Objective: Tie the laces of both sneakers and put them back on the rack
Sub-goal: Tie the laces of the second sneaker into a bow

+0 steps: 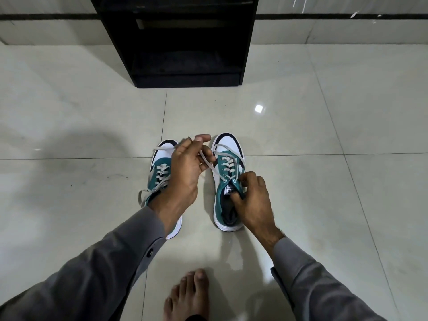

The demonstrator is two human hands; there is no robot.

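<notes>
Two teal and white sneakers stand side by side on the floor, toes pointing away from me. My left hand (186, 167) hovers over the left sneaker (162, 166) and pinches a grey lace (209, 166) that runs across to the right sneaker (228, 163). My right hand (253, 200) grips the tongue and collar edge of the right sneaker at its opening. The left sneaker's laces hang loose over its side. My left forearm covers that shoe's heel part.
A black shoe rack (185, 40) stands against the wall straight ahead, its lower shelf dark. Glossy pale floor tiles (301, 135) surround the shoes. A bare foot (187, 295) rests on the floor at the bottom centre.
</notes>
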